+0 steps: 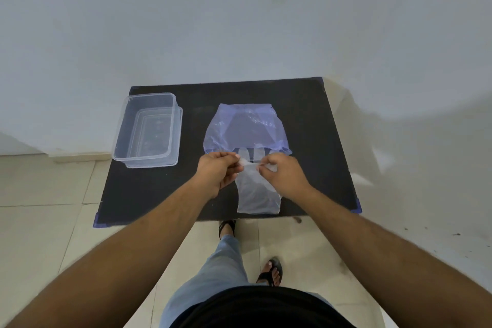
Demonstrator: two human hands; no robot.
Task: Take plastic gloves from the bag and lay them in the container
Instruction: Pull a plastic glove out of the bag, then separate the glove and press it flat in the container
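Soft, dim daylight; wide-angle edge bending; slight blur

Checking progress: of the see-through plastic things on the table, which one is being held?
The clear glove, pinched by left hand and right hand; the bluish bag and the container lie untouched.

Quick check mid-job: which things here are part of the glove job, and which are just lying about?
Part of the job:
purple bag
clear plastic glove, pinched by left hand and right hand
clear container

Lying about:
Nothing else is on the black table.
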